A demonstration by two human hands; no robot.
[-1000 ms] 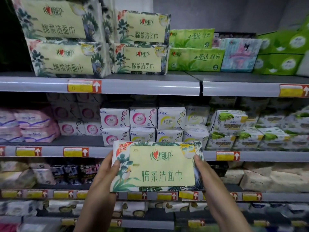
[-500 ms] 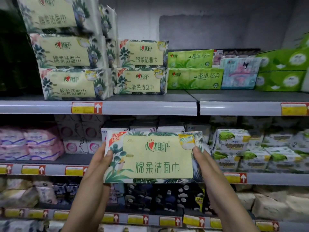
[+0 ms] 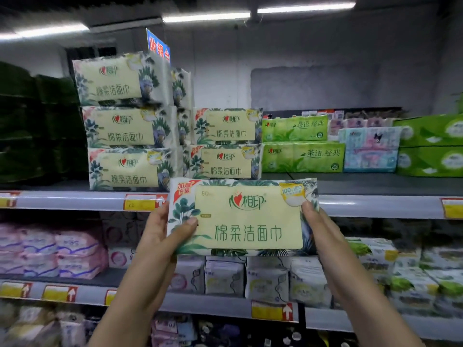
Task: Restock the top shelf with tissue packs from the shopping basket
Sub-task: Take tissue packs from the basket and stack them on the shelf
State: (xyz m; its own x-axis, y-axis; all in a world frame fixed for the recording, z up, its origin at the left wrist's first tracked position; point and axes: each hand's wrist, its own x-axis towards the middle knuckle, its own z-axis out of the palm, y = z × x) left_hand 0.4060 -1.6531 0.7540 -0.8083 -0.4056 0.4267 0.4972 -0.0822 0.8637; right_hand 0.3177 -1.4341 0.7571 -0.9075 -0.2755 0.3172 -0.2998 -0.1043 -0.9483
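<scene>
I hold the tissue pack [image 3: 248, 216] between both hands, wide face toward me and level, near the middle of my view. My left hand [image 3: 160, 234] grips its nine o'clock end, thumb pressed on the front over the leaf print and fingers hidden behind. My right hand [image 3: 318, 226] grips the three o'clock end, thumb near the upper corner. The hands are apart, one at each short end.

The pack is a soft, flat rectangle in plastic wrap. A pale yellow panel fills most of the front, with a red heart logo and green characters on top and a larger row of green characters below. Dark green leaves and a small bird frame the panel. There is a red flash with white characters at the eleven o'clock corner and a yellow-and-white badge at the one o'clock corner.

The pack's upper edge covers part of the grey front lip of the top shelf [image 3: 363, 186]. On that shelf, a two-high stack [image 3: 225, 146] of the same packs stands at twelve o'clock from mine. A three-high stack [image 3: 125, 126] stands at eleven o'clock, and green packs [image 3: 300, 144] lie at one o'clock.
</scene>
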